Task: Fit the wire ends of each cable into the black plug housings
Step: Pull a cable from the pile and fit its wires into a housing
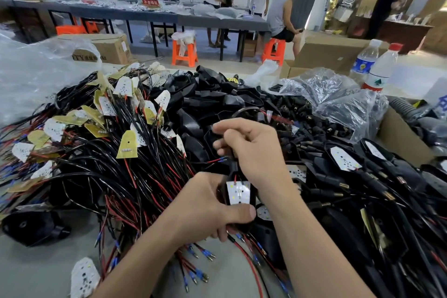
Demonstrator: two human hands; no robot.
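Left hand of mine grips a black plug housing low at centre, thumb pressed across its near edge. My right hand, just above, pinches a black cable that runs down into it. Around them the bench carries a tangle of cables on my left and a heap of housings behind. A white board sits in the held housing, and a red wire end pokes out beside my right fingers.
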